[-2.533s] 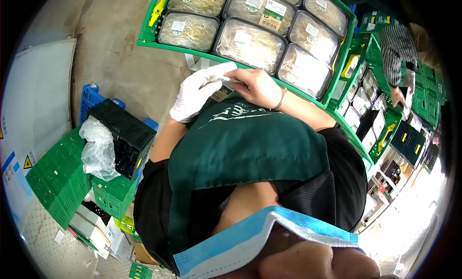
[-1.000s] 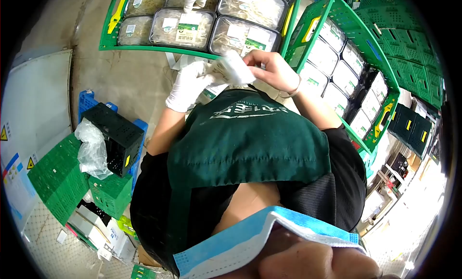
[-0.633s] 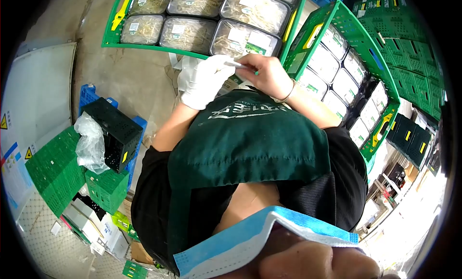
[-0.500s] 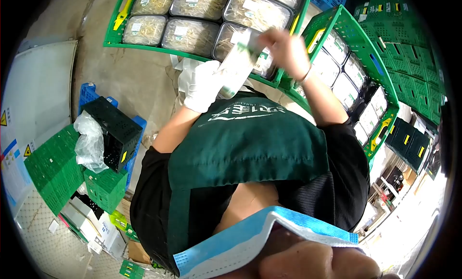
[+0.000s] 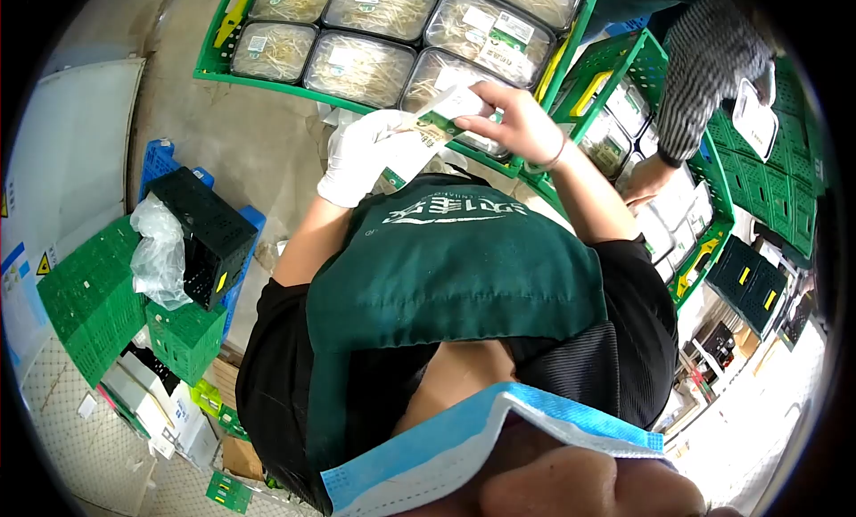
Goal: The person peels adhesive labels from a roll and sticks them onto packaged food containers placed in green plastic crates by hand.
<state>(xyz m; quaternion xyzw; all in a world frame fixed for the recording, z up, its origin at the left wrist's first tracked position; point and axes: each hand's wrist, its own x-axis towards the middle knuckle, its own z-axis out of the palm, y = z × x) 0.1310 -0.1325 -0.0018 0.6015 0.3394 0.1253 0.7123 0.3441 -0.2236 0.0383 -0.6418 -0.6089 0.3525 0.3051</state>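
My left hand (image 5: pixel 361 156), in a white glove, is closed on a strip of green-and-white labels (image 5: pixel 415 147) in front of my apron. The bare right hand (image 5: pixel 513 120) pinches the upper end of that strip, over the near edge of a green crate (image 5: pixel 303 91). Inside the crate lie several clear-topped black trays (image 5: pixel 358 69) of pale sprouts. One tray (image 5: pixel 492 36) bears a green-and-white label; others show only small white stickers.
To the right, a co-worker's hand (image 5: pixel 649 180) reaches into a second green crate (image 5: pixel 724 201) of trays; their other hand holds a tray (image 5: pixel 755 120). At the left are green crates (image 5: pixel 94 294), a black crate (image 5: pixel 201 236) and clear plastic (image 5: pixel 159 254).
My right hand has come down and back to the label strip, which both hands now hold. A co-worker has come into view at the right crate.
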